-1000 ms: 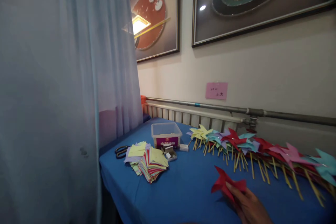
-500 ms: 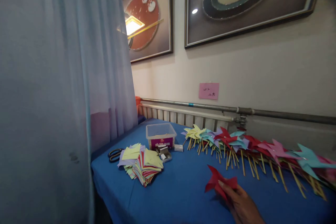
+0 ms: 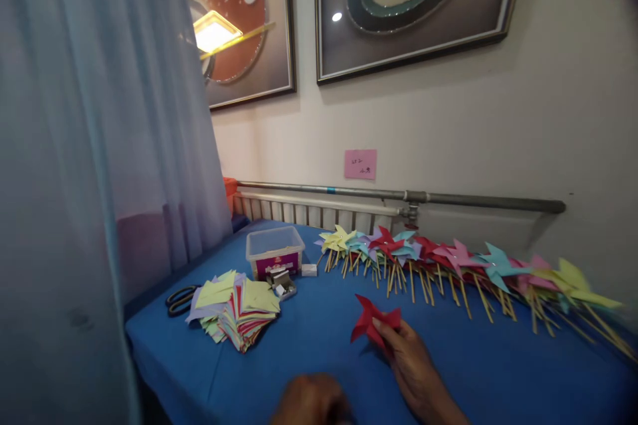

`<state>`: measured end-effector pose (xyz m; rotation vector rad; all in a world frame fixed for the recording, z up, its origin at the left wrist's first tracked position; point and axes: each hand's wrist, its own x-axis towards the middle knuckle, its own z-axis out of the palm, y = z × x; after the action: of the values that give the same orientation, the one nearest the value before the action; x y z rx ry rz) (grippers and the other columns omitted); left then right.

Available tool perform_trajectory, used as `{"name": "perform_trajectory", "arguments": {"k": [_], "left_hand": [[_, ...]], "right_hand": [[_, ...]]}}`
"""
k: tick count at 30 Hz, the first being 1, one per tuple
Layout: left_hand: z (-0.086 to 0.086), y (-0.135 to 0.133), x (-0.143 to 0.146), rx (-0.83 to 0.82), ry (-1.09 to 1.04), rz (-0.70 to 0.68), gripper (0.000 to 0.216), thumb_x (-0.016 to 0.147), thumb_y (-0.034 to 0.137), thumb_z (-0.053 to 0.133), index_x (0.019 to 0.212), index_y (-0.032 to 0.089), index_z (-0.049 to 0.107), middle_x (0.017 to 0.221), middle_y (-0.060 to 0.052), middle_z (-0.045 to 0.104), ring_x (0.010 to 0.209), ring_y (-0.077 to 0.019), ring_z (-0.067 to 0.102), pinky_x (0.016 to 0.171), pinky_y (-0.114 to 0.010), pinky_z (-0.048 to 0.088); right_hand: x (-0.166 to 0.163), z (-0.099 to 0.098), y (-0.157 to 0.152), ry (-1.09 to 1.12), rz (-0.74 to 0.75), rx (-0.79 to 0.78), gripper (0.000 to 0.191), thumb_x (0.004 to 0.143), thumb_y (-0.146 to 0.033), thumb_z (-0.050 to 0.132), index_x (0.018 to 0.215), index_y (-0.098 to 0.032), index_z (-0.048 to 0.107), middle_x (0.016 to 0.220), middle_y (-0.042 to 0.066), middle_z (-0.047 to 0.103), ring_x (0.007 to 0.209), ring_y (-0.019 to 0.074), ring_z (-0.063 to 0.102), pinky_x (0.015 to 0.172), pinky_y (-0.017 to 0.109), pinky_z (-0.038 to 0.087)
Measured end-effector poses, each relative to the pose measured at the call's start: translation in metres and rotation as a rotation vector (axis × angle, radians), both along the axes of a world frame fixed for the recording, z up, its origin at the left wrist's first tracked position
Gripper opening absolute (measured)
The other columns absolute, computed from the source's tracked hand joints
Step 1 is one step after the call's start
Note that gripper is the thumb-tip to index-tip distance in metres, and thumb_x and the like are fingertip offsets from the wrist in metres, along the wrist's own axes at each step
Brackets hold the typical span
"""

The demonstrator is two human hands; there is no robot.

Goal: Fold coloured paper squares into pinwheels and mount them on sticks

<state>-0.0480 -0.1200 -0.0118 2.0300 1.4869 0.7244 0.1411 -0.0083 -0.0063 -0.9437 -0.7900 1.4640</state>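
My right hand (image 3: 411,362) rests on the blue table (image 3: 323,358) with its fingers pinched on a folded red paper pinwheel head (image 3: 371,325). My left hand (image 3: 312,402) shows only as a blurred shape at the bottom edge, touching nothing I can make out; its fingers are hidden. Along the back of the table lies a long row of finished paper pinwheels on wooden sticks (image 3: 448,265) in yellow, blue, red and pink.
A fanned stack of coloured paper squares (image 3: 234,305) lies at the left with black scissors (image 3: 179,299) beside it. A clear plastic box (image 3: 275,251) and a small box of pins (image 3: 284,282) stand behind. A sheer curtain (image 3: 90,179) hangs at left; a radiator and pipe (image 3: 399,198) run along the wall.
The view has swung to the right and down, so everything shifts left. My right hand stays pinched on the red pinwheel. My left hand has come into view at the bottom edge.
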Motion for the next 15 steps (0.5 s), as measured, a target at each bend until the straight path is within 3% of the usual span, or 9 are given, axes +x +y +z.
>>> {"name": "perform_trajectory", "arguments": {"k": [4,7,10,12,15], "left_hand": [[0.043,0.02,-0.025,0.089,0.19,0.171,0.011,0.085,0.025,0.063,0.091,0.02,0.071,0.087,-0.004,0.071,0.08,-0.0191,0.061,0.071,-0.028,0.04],[0.063,0.047,-0.042,0.131,0.307,0.196,0.012,0.087,0.027,0.063,0.092,0.019,0.071,0.091,-0.006,0.072,0.083,-0.0204,0.062,0.072,-0.029,0.037],[0.072,0.086,-0.047,0.163,0.336,0.234,0.013,0.086,0.028,0.064,0.088,0.018,0.071,0.088,-0.006,0.073,0.081,-0.0207,0.063,0.07,-0.029,0.035],[0.074,0.11,-0.038,0.151,0.247,0.292,0.018,0.09,0.029,0.059,0.085,0.016,0.071,0.082,-0.006,0.072,0.078,-0.02,0.064,0.069,-0.028,0.036],[0.067,0.124,-0.017,0.046,0.089,0.338,0.027,0.095,0.027,0.05,0.09,0.014,0.072,0.086,-0.008,0.075,0.079,-0.0189,0.066,0.068,-0.026,0.041]], "right_hand": [[0.0,-0.005,0.002,-0.004,0.008,0.006,0.037,0.055,-0.033,0.093,0.084,-0.018,0.076,0.078,0.001,0.078,0.072,0.0174,0.07,0.07,0.026,0.056],[-0.001,-0.012,0.005,-0.01,-0.011,0.013,0.037,0.057,-0.034,0.092,0.087,-0.018,0.076,0.079,0.001,0.079,0.072,0.0168,0.07,0.072,0.026,0.055],[-0.001,-0.018,0.008,-0.019,-0.027,0.033,0.036,0.059,-0.035,0.092,0.086,-0.017,0.076,0.077,0.0,0.079,0.07,0.0164,0.069,0.071,0.026,0.054],[-0.001,-0.021,0.01,-0.036,-0.017,0.044,0.038,0.059,-0.038,0.092,0.086,-0.017,0.076,0.076,0.001,0.079,0.07,0.0173,0.069,0.071,0.027,0.054],[0.001,-0.02,0.011,-0.039,0.002,0.042,0.043,0.055,-0.041,0.093,0.086,-0.016,0.076,0.079,0.003,0.079,0.072,0.0198,0.071,0.073,0.031,0.056]]}}
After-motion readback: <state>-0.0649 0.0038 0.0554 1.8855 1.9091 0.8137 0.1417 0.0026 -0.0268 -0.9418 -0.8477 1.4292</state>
